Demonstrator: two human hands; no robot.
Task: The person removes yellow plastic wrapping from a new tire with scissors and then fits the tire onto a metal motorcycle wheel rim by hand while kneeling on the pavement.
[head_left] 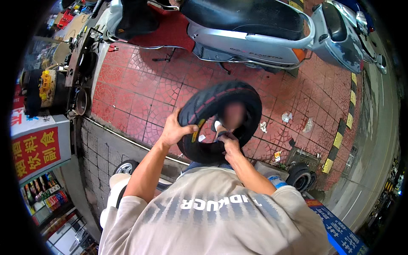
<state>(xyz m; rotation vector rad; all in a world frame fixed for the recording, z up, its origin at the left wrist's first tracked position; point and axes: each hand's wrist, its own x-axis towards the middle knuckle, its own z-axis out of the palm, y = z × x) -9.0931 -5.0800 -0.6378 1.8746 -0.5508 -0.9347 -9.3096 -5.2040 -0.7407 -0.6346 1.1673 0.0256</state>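
Note:
A black scooter tire (248,93) with a pinkish-red line around its tread is tilted up in front of me. My left hand (176,129) grips its left side, thumb on the sidewall beside a yellow label (195,132) and fingers around the outer edge. My right hand (229,143) reaches over the near edge into the tire's opening, its fingers closed. Something dark and small shows at those fingertips, but I cannot make out what it is. Through the opening a white item and a blurred patch are visible.
A silver scooter (250,44) stands across the far side. Litter (287,117) lies on the red paving tiles (127,85). More tires (299,177) lie at the right, near a blue sign (340,229). A black drum-like machine (53,91) stands at the left; pliers (113,48) lie near the scooter.

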